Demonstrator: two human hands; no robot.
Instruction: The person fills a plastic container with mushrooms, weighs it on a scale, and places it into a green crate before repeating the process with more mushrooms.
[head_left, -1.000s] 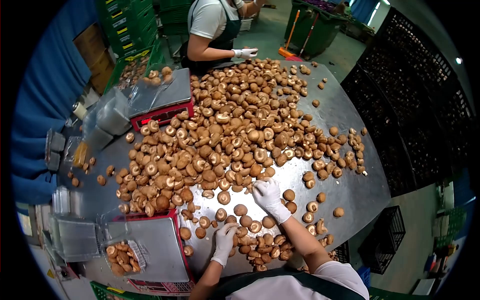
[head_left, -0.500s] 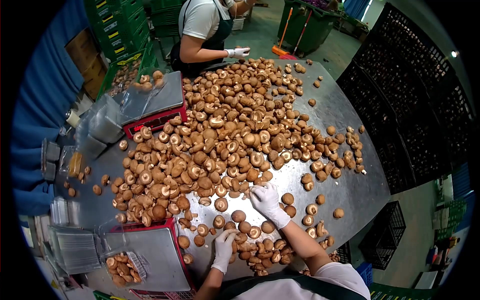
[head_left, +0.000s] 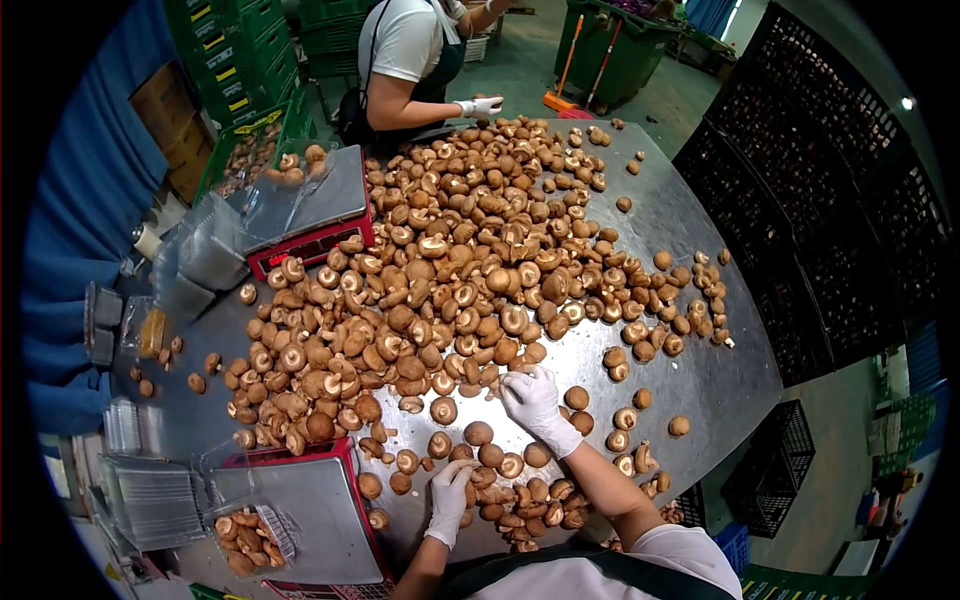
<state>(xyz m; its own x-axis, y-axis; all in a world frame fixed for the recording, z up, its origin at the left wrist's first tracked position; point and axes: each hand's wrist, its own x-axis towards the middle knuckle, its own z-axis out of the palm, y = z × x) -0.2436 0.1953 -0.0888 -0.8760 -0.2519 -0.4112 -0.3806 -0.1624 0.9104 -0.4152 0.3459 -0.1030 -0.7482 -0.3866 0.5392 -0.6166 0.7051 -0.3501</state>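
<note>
Brown mushrooms (head_left: 430, 270) with pale stems lie in a large heap over the metal table (head_left: 690, 390). My right hand (head_left: 537, 405), in a white glove, reaches to the near edge of the heap; its fingers are closed on a mushroom that they partly cover. Nearer my body, my left hand (head_left: 449, 505), gloved too, has its fingers bent and drawn together beside a smaller mushroom group (head_left: 525, 505). What lies between those fingertips is hidden. This smaller group sits against the table's near edge, in front of my apron.
A scale (head_left: 310, 510) at the lower left bears a clear tray of mushrooms (head_left: 245, 540). Clear trays (head_left: 150, 500) are stacked beside it. Another scale (head_left: 320, 240) stands farther back. Across the table, a co-worker (head_left: 415, 70) wears white gloves. Black crates (head_left: 810, 190) rise at the right.
My hands keep nearly the same place and pose. The whole view has shifted very slightly. Across the table, the co-worker's gloved hand has moved a little to the right.
</note>
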